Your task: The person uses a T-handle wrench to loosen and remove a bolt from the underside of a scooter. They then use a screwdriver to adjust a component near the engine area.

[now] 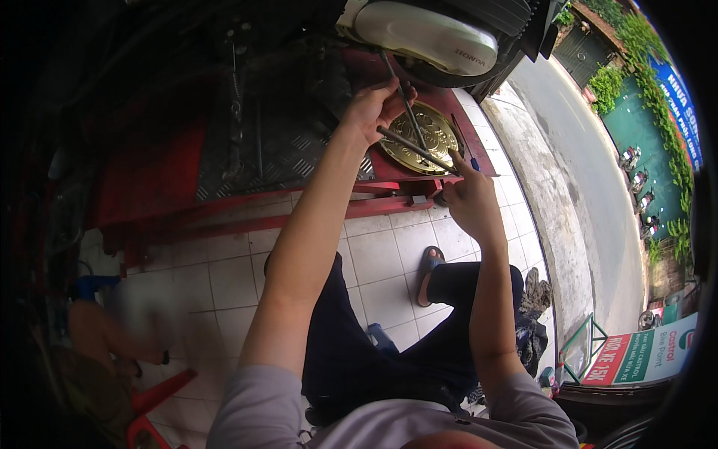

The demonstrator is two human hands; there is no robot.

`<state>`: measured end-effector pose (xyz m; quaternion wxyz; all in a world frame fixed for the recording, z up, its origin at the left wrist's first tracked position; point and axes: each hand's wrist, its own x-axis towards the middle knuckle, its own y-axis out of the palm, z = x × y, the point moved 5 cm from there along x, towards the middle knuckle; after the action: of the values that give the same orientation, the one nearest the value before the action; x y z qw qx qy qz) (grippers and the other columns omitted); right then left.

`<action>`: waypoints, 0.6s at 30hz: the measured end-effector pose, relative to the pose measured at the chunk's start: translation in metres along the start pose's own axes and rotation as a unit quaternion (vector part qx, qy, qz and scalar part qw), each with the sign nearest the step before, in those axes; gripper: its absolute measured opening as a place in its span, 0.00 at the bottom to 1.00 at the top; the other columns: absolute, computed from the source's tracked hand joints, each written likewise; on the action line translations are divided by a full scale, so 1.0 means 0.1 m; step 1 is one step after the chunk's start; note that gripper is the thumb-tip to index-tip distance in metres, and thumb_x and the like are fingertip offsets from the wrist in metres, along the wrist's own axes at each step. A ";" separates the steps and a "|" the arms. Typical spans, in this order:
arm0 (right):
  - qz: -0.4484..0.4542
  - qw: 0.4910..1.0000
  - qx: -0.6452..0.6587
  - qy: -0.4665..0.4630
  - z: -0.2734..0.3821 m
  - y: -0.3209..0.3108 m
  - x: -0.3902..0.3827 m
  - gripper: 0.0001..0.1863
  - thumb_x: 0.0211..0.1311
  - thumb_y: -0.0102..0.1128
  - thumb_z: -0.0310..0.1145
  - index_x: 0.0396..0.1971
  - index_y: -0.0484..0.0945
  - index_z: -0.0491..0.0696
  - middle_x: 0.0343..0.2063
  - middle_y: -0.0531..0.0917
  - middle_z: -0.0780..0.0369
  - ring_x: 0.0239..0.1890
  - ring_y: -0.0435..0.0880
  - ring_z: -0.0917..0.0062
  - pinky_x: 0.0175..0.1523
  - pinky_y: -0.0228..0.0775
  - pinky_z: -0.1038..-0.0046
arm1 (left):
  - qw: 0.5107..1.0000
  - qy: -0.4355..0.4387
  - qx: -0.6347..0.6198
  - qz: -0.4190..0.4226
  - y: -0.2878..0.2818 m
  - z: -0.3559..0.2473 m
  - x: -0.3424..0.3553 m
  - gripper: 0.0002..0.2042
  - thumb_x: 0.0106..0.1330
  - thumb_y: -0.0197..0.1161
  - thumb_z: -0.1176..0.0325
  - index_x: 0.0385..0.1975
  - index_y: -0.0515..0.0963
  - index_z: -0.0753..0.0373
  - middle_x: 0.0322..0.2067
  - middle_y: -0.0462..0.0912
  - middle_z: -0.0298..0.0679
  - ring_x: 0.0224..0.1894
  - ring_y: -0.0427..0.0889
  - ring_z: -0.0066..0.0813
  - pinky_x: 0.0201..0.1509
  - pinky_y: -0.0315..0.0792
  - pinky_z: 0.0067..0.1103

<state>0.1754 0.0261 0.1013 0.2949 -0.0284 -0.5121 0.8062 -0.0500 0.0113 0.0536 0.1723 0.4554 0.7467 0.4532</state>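
A long dark T-handle wrench [416,129] slants from beneath the motorbike [422,37] toward me. My left hand [376,108] is closed around its shaft, close to the bike's pale cover. At the near end, my right hand [473,196] grips the right end of the crossbar, its fingers partly hidden. The crossbar's left end lies close to my left wrist. Below the wrench is a round gold-coloured tray [404,159] with an embossed pattern. Where the wrench's far tip meets the bike is too dark to make out.
The bike stands on a red lift platform [149,183] with dark tread plate [299,153]. A thin tool with a blue handle [474,163] lies right of the tray. At lower left, another person's leg [97,333] shows near a red plastic chair [161,393]. A street [576,150] runs at right.
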 end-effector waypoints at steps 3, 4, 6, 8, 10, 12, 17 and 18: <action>0.135 0.991 -0.010 0.007 0.06 0.41 -0.12 0.31 0.53 0.54 0.29 0.61 0.65 0.41 0.18 0.79 0.50 0.24 0.81 0.57 0.33 0.72 0.58 | 1.000 0.002 0.014 0.003 0.02 0.03 0.00 0.10 0.68 0.58 0.67 0.38 0.76 0.69 0.35 0.83 0.43 0.38 0.84 0.29 0.42 0.82 0.19; 0.142 0.990 -0.014 -0.024 0.20 0.51 -0.14 0.32 0.53 0.55 0.29 0.61 0.64 0.41 0.18 0.80 0.51 0.25 0.81 0.57 0.33 0.73 0.58 | 1.000 0.002 0.013 -0.001 0.02 0.04 0.01 0.10 0.68 0.58 0.67 0.38 0.76 0.69 0.35 0.82 0.44 0.38 0.84 0.30 0.43 0.82 0.20; 0.132 0.988 -0.029 -0.080 0.49 0.63 -0.15 0.26 0.53 0.57 0.31 0.54 0.71 0.40 0.18 0.80 0.52 0.23 0.81 0.57 0.33 0.74 0.60 | 1.000 0.002 0.016 -0.009 -0.01 0.04 0.01 0.10 0.67 0.58 0.68 0.38 0.76 0.71 0.36 0.82 0.47 0.38 0.84 0.32 0.45 0.82 0.23; 0.118 0.985 -0.024 -0.120 0.64 0.56 -0.06 0.20 0.53 0.58 0.31 0.46 0.75 0.39 0.17 0.80 0.52 0.23 0.82 0.56 0.33 0.74 0.60 | 1.000 0.002 0.006 -0.013 0.00 0.04 0.03 0.11 0.67 0.59 0.67 0.38 0.76 0.71 0.36 0.82 0.47 0.38 0.84 0.32 0.45 0.82 0.23; 0.096 0.984 0.017 -0.150 0.83 0.35 0.00 0.10 0.52 0.59 0.29 0.32 0.79 0.39 0.18 0.80 0.51 0.24 0.82 0.57 0.33 0.74 0.61 | 1.000 0.001 -0.003 -0.010 0.01 0.04 0.05 0.11 0.67 0.60 0.67 0.38 0.76 0.70 0.36 0.82 0.47 0.38 0.84 0.33 0.45 0.82 0.23; 0.076 0.976 0.061 -0.193 0.91 0.21 0.04 0.06 0.50 0.60 0.25 0.26 0.76 0.38 0.13 0.77 0.54 0.18 0.79 0.62 0.27 0.69 0.66 | 1.000 0.000 -0.016 -0.001 0.04 0.04 0.06 0.11 0.66 0.60 0.66 0.37 0.76 0.70 0.35 0.82 0.47 0.38 0.84 0.33 0.44 0.82 0.22; 0.044 0.978 0.092 -0.184 0.99 -0.04 0.11 0.12 0.46 0.63 0.27 0.35 0.84 0.45 0.11 0.76 0.57 0.15 0.77 0.64 0.25 0.69 0.67 | 1.000 0.000 0.004 0.000 0.04 0.05 0.06 0.10 0.66 0.61 0.66 0.35 0.76 0.68 0.33 0.82 0.43 0.38 0.84 0.29 0.40 0.82 0.18; 0.013 0.971 0.135 -0.196 0.91 -0.03 0.14 0.11 0.45 0.65 0.27 0.32 0.85 0.47 0.10 0.75 0.59 0.11 0.73 0.70 0.22 0.66 0.71 | 1.000 0.005 0.007 -0.001 0.02 0.02 0.06 0.10 0.66 0.61 0.66 0.35 0.76 0.68 0.33 0.82 0.43 0.38 0.84 0.29 0.39 0.83 0.18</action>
<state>0.1336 -0.0398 0.1508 0.1800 0.1635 -0.4458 0.8614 -0.0504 0.0180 0.0549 0.1660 0.4534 0.7515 0.4496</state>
